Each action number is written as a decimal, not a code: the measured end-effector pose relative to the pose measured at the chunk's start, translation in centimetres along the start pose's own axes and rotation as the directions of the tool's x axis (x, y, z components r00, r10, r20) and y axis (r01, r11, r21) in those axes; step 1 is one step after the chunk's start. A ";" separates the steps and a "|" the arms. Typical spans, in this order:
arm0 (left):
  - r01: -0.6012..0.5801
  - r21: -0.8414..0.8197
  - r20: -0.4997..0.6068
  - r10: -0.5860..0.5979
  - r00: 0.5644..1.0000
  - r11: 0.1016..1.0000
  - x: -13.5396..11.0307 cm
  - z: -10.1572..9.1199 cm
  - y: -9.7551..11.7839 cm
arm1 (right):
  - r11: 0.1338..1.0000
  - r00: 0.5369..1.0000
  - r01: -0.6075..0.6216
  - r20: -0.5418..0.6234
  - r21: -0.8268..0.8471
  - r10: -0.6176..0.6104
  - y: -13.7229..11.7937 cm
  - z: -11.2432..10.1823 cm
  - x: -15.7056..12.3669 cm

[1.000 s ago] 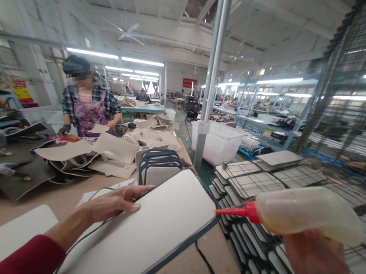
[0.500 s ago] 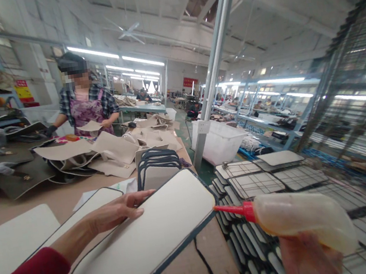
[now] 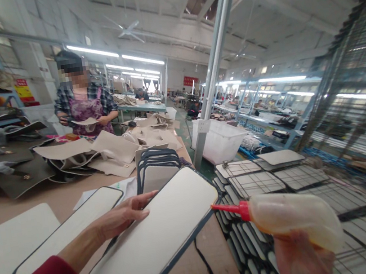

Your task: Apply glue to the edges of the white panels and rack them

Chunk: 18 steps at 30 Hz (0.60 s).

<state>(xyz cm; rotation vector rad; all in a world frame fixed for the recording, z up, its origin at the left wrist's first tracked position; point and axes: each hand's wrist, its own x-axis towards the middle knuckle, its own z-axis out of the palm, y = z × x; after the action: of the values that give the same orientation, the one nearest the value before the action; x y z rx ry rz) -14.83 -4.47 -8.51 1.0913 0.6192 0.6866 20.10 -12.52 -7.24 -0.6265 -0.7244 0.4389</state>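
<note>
My left hand (image 3: 122, 216) lies on the far edge of a white panel with a dark edge trim (image 3: 157, 242) and holds it tilted above the table. My right hand (image 3: 302, 258) is closed round a translucent squeeze bottle (image 3: 293, 219) with a red nozzle. The nozzle tip touches the panel's right edge near its rounded corner. A second white trimmed panel (image 3: 70, 230) lies flat to the left on the brown table (image 3: 58, 197).
A stack of trimmed panels (image 3: 156, 165) stands behind my left hand. Wire racks (image 3: 277, 178) with more panels fill the right side. Beige cut pieces (image 3: 113, 149) and dark material (image 3: 7, 170) cover the far table. A co-worker (image 3: 81, 106) stands there holding a piece. A metal post (image 3: 216, 59) rises beyond.
The panel has tilted up and swung a little to the right, uncovering the second panel on the left. The bottle and my right hand have drifted slightly left. The co-worker has lifted a piece.
</note>
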 end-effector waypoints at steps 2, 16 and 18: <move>-0.007 -0.017 -0.020 0.006 1.000 1.000 0.2 0.3 -0.2 | 1.000 1.000 0.007 -0.017 -0.020 -0.007 0.2 0.0 -0.1; -0.051 -0.051 -0.041 0.049 0.998 0.997 1.4 1.9 -0.9 | 0.988 1.000 0.025 0.021 -0.150 -0.022 0.1 -0.3 0.0; -0.055 -0.056 -0.045 0.053 0.998 0.997 1.6 2.2 -0.9 | 0.979 0.998 0.038 0.049 -0.200 -0.029 0.0 -0.2 -0.1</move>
<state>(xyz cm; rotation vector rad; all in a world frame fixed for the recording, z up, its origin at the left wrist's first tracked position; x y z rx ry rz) -12.03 -4.81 -8.84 1.0458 0.6055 0.7721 20.21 -12.62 -7.40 -0.7948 -0.8284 0.3522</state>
